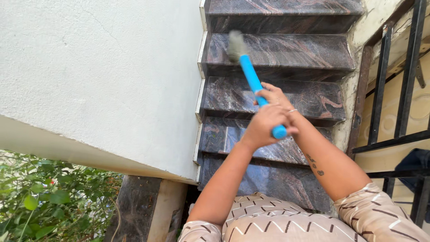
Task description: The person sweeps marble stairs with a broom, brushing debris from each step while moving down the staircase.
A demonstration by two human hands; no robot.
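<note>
Both the left hand [262, 125] and right hand [277, 99] were clamped together on the blue handle [257, 89] of a brush, its blurred grey head [236, 46] raised over an upper granite step [286, 51], the lower steps apparently untouched.

Garment: beige short-sleeved top with dark and white zigzag dashes. A thin ring is worn on the right hand [278, 99]; small dark tattoo marks noted on the right forearm. The left hand [265, 126] carries no ornament.
</note>
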